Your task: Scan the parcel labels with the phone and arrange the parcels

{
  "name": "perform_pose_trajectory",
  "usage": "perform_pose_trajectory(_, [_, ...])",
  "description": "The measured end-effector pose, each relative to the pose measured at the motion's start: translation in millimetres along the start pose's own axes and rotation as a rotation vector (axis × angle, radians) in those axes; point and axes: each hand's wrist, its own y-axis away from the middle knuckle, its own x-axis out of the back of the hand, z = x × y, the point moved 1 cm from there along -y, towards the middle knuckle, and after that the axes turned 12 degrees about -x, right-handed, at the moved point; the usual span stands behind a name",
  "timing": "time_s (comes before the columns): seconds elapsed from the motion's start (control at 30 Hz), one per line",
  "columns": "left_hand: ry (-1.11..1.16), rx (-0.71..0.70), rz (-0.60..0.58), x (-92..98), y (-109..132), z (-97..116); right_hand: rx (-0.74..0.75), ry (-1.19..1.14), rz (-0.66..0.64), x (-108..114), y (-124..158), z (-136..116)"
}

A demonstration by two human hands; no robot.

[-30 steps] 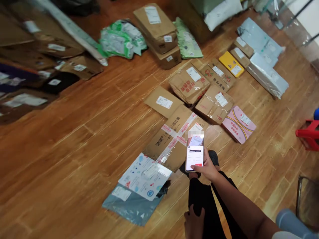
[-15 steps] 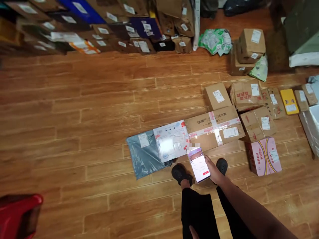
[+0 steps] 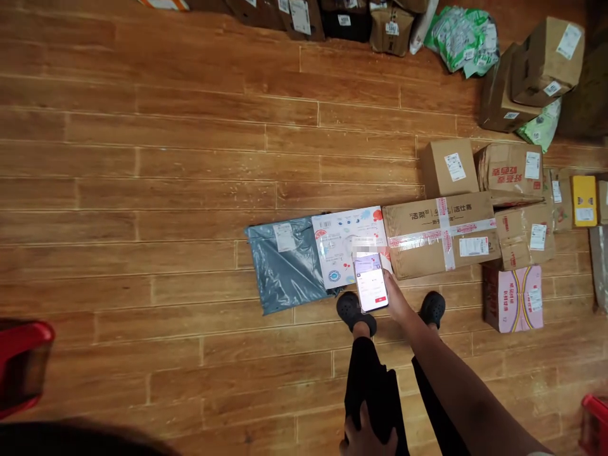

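My right hand (image 3: 398, 297) is wrapped round the side of a smartphone (image 3: 370, 288), whose lit screen faces up with a red button near its bottom. The phone covers part of a white printed box (image 3: 339, 244) lying below it. Left of that box is a grey plastic mailer bag (image 3: 289, 272) with a white label. On the right lies a long brown carton (image 3: 422, 221) closed with pink and white tape. Low in the picture, my left hand (image 3: 368, 438) shows with fingers apart in front of my black trouser leg, apparently holding nothing; its lower part is cut off.
Several cartons are grouped at the right, among them a pink box (image 3: 520, 299) and a yellow parcel (image 3: 584, 201). Stacked boxes (image 3: 546, 63) and a green-white bag (image 3: 463, 41) lie further back. Red plastic objects (image 3: 26, 367) stand at the lower edges. Wooden floor (image 3: 166, 253) runs beneath.
The view has tilted down and shifted, so the back row of parcels has mostly left the top. My left hand has come further into view. The phone stays in my right hand.
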Motion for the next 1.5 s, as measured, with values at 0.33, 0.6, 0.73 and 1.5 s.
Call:
perform_pose_trajectory(0.33, [0.085,0.007,-0.061,27.5,2.5,-1.2,-0.035,0.008,-0.011,-15.1,6.3,2.9])
perform_pose_trajectory(0.6, [0.110,0.008,-0.110,33.5,2.1,-0.6,-0.026,0.002,-0.014,-16.0,9.2,-1.2])
perform_pose_trajectory(0.73, [0.076,0.006,-0.123,36.8,3.3,1.5,-0.028,-0.011,-0.033,-16.5,12.7,-1.7])
perform_pose_trajectory(1.5, [0.124,-0.003,-0.163,41.1,4.4,0.4,-0.086,-0.043,-0.205,-16.0,30.3,-14.1])
